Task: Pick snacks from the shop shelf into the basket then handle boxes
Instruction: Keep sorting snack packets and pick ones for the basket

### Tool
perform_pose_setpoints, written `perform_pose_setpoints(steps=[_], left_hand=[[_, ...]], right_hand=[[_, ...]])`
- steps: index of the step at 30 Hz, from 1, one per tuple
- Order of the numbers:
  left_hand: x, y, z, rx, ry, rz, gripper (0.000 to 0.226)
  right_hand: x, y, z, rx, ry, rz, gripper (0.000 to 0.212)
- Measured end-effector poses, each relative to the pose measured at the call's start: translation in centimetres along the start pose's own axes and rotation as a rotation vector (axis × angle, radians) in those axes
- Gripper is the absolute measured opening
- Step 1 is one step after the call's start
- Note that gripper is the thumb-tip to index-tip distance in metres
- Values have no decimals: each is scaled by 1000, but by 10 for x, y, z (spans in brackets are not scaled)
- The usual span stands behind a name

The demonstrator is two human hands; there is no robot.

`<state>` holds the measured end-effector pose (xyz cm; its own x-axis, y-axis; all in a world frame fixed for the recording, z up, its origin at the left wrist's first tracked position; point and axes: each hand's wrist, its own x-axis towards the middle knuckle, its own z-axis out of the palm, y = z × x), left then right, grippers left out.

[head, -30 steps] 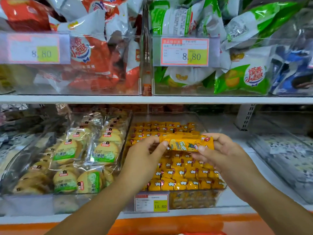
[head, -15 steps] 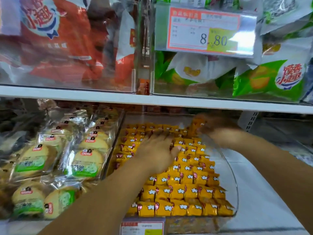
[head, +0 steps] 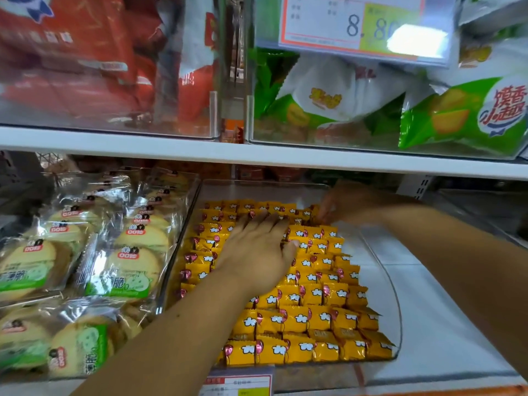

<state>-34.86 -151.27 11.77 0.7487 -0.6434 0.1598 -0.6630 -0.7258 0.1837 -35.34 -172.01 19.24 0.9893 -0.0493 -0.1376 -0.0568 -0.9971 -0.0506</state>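
Yellow snack packets are seen packed in neat rows inside a clear tray, which is set on the lower shelf of a shop rack. The left hand is laid palm down on the packets near the middle of the tray. Its fingers are stretched out almost straight and close together, pressed flat on the wrappers, and nothing is gripped by them. The right hand is reached in to the back right corner of the tray, with its fingertips pointed down at the last row of packets. It is blurred and shaded, so it cannot be told whether a packet is pinched there.

Just beside the tray on the left, round biscuits in clear wrappers are heaped in another bin. On the shelf board above, red bags are held in a clear bin on the left and green bags in one on the right. A price tag marked 8.80 is fixed to the front of the right bin.
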Motion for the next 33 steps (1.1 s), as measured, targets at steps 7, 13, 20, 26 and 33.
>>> perform_pose_setpoints(steps=[7,13,20,26,33], left_hand=[[0,0,2,12,7,-10,56],[1,0,2,18,-3,-19,57],[-5,5,-10,-211,52,-126,58],[-44,11,-40,-598,117,-83,42],[-133,16,-68,-1468,-16,-260,29]], right_hand=[[0,-17,-1,-123,228,-71,23],[13,-33,21,-77,225,-31,17],[-45,-43,18,166,425,-30,20],[-123,-59,29,746,743,-48,13],[-179,-91,47,1458,499,-37,14]])
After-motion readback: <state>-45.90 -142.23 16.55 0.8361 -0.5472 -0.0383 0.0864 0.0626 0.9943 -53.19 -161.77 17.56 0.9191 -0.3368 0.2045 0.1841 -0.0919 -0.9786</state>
